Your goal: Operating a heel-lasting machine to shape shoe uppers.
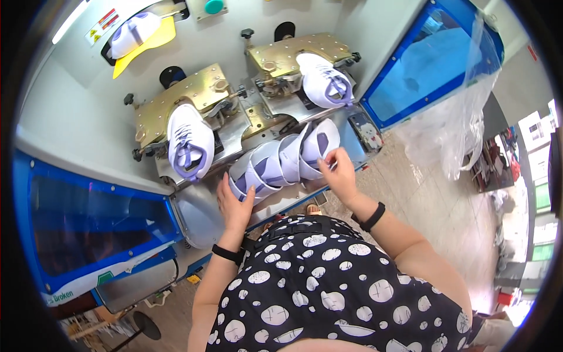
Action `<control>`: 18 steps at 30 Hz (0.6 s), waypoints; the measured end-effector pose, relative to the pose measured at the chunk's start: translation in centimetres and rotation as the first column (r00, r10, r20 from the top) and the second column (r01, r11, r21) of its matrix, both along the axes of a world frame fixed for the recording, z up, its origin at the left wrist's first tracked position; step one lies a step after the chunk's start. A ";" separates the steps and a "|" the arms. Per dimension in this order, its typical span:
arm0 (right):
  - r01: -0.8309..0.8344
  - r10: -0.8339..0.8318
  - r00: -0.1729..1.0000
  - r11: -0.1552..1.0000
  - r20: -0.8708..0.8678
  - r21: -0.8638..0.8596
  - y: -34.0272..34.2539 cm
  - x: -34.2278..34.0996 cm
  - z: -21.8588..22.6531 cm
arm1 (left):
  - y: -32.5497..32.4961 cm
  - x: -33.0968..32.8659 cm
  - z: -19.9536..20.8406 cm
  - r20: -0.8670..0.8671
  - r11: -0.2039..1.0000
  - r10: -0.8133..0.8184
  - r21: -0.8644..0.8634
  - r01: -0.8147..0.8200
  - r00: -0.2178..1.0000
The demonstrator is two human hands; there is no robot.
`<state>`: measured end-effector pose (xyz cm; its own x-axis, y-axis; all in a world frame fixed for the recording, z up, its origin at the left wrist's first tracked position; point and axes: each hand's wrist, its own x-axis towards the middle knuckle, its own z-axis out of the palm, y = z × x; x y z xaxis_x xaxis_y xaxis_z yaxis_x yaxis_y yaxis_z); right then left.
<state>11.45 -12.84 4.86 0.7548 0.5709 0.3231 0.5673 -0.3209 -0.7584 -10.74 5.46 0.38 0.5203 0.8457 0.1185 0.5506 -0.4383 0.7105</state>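
Note:
A row of white and lilac shoe uppers (267, 166), nested into one another, lies along the front metal ledge of a machine. At its left end rests my left hand (236, 206), fingers stretched out and thumb apart against the last piece. My right hand (340, 175) is closed at the right end, thumb and fingers pinching the edge of the rightmost shoe upper (321, 141). Behind the row, one laced white shoe upper (190, 141) sits on the left machine station, toe pointing away. Another white shoe upper (324, 81) is on the right station.
Brass-coloured clamp plates (182, 102) with black knobs stand behind. A white and lilac shoe piece with a yellow flap (153, 47) is at the upper left. Blue-framed windows (99, 211) flank the machine. Clear plastic (448, 132) hangs at right, near a patterned phone-like object (366, 132).

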 end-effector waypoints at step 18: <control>-0.202 0.329 0.937 0.787 0.120 -0.583 -0.7 0.4 -4.0 | 0.2 4.0 0.1 -0.207 0.964 -0.177 0.162 0.212 0.962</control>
<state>11.87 -13.58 0.87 0.4989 0.8665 0.0173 0.8134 -0.4612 -0.3545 -6.73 5.65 0.46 0.7000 0.6995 0.1436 0.5581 -0.6614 0.5010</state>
